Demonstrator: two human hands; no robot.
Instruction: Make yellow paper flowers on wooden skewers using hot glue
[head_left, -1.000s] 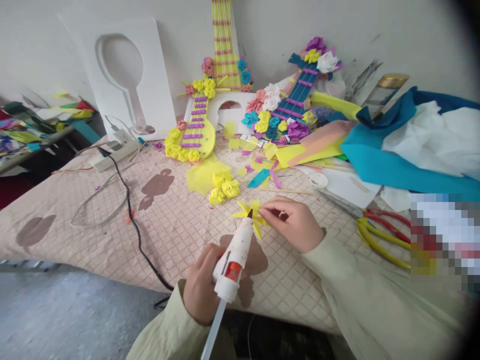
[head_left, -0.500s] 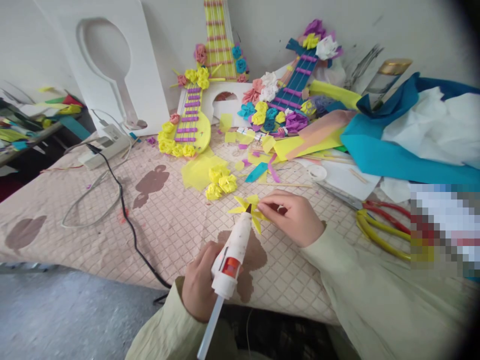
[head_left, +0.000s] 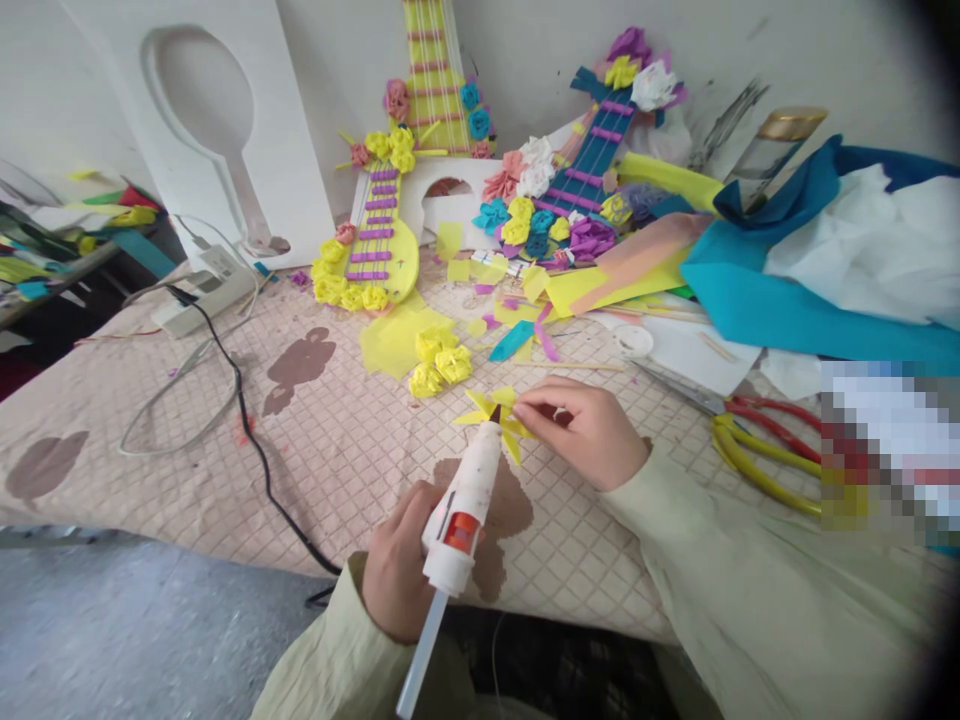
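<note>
My left hand (head_left: 401, 565) is wrapped round a white glue gun (head_left: 469, 500) with a clear glue stick coming out of its rear. The gun's dark tip lies over the middle of a yellow star-shaped paper piece (head_left: 512, 445). At the piece's right side, the thumb and fingers of my right hand (head_left: 581, 430) pinch one of its points. Just beyond are several crumpled yellow paper flowers (head_left: 442, 358), partly on a flat yellow sheet (head_left: 382, 345). The gun's tip hides the centre of the star shape.
Scissors (head_left: 765, 450) with red and yellow handles lie at the right, near blue paper (head_left: 780, 300). Flower-trimmed paper instruments, one yellow (head_left: 401, 265) and one blue (head_left: 577, 185), stand at the back. A power strip (head_left: 206, 295) and black cable (head_left: 262, 460) are at left.
The view has shifted very slightly. Both hands, the glue gun and the yellow star shape keep nearly the same positions.
</note>
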